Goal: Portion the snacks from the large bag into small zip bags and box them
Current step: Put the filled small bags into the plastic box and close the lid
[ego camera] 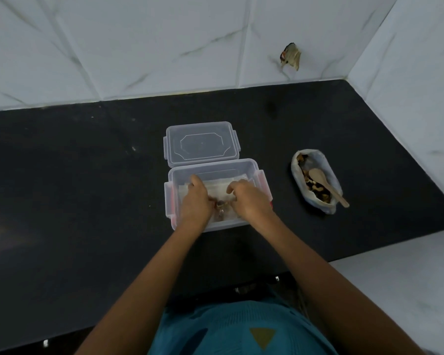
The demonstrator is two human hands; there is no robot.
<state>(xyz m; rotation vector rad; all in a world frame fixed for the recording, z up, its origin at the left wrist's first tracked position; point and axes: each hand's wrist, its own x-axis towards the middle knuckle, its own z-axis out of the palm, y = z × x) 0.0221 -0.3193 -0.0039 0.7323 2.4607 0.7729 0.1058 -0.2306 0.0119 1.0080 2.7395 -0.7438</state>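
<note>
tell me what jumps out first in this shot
The left hand and right hand hold a small zip bag inside the clear box at the middle of the black counter. Its lid lies just behind it, and to the right the large bag lies open with a wooden spoon in it.

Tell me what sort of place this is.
Most likely a home kitchen: a dark stone countertop runs into a corner of white marble-look wall tiles, and on it sit a clear snap-lock food box and an open bag of snacks with a wooden spoon in it.
</note>
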